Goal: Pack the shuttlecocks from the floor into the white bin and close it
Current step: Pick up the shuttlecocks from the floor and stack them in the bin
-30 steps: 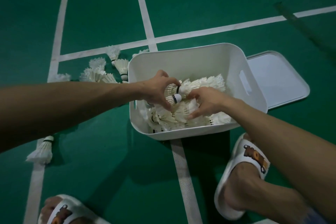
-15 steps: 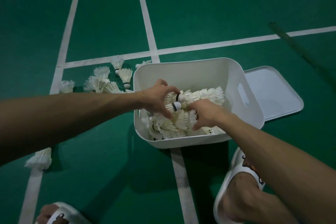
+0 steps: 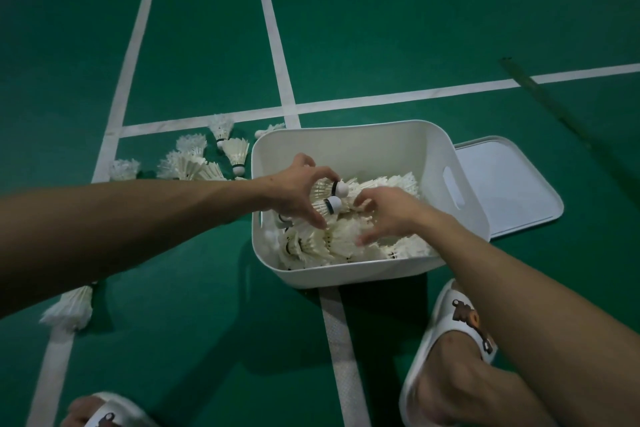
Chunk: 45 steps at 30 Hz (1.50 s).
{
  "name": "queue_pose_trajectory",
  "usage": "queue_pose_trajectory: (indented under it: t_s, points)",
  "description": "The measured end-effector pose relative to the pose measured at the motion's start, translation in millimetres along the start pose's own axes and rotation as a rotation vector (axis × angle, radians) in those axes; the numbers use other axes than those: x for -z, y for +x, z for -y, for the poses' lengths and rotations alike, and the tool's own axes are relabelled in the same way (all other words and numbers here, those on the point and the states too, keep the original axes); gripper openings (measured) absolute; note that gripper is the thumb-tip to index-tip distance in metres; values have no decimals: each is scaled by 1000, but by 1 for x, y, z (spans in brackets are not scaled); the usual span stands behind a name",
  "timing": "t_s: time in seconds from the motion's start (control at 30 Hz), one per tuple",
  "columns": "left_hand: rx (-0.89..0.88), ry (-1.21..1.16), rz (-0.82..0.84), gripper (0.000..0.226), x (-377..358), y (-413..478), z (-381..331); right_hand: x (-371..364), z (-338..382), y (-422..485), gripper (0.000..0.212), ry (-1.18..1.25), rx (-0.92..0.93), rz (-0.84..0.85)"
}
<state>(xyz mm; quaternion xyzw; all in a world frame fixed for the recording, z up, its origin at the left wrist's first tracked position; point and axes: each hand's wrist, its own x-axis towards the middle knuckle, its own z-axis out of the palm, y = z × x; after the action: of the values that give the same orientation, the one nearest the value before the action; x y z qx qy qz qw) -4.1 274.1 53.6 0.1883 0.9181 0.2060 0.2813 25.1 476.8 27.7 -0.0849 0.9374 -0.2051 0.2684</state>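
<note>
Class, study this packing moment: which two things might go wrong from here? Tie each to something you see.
1. The left hand grips two shuttlecocks over the white bin while the right hand rests on the pile; feathers may get crushed.
2. The lone shuttlecock lies ahead of the left slipper, partly under the forearm; it may be missed or stepped on.

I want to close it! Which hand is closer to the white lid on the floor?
Right. The right hand reaches into the bin beside the lid; the left hand, holding shuttlecocks, is farther left.
</note>
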Motion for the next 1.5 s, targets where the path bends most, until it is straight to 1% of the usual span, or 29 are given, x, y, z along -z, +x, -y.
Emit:
queue_pose_trajectory:
  t_s: [0.07, 0.17, 0.23, 0.33, 0.43, 0.57, 0.63, 0.73, 0.83, 0.93, 1.03, 1.13, 1.23, 1.4, 1.5]
  points:
    - [-8, 44, 5, 84, 0, 1, -3, 19, 4, -5, 74, 92, -15, -54]
    - [-28, 83, -7, 87, 1, 4, -12, 34, 18, -10, 75, 187, 69, -93]
    - [-35, 71, -31, 89, 2, 5, -18, 34, 23, -11, 70, 243, 106, -120]
    - [-53, 40, -54, 89, 3, 4, -23, 29, 15, -9, 59, 447, 72, -216]
    - [-64, -10, -36, 86, 2, 3, -24, 23, 3, -11, 54, 677, 31, -233]
    - [-83, -46, 3, 85, -1, 3, -29, 20, -6, -16, 22, 883, 24, -270]
    - [-83, -73, 6, 86, -2, 5, -32, 19, -9, -15, 14, 922, 17, -293]
    - [-81, -99, -19, 84, 0, 7, -37, 16, -10, -11, 15, 969, -17, -266]
    - [-95, -78, -20, 84, 0, 8, -38, 15, -8, -12, 24, 1049, -41, -216]
    - [-87, -100, -2, 89, -1, 9, -37, 16, -10, -10, 24, 1058, -53, -266]
    - [-71, -152, 36, 91, 0, 11, -34, 18, -14, -9, 25, 1035, -105, -369]
    - [-66, -152, 69, 92, 1, 13, -30, 20, -21, -9, 29, 971, -126, -464]
    - [-52, -188, 152, 96, 1, 14, -29, 22, -23, -9, 25, 953, -140, -471]
    - [-10, -102, 337, 92, 10, 16, -32, 25, -26, -2, 19, 929, -173, -555]
    - [-7, -54, 372, 87, 14, 17, -31, 25, -26, -3, 16, 861, -171, -574]
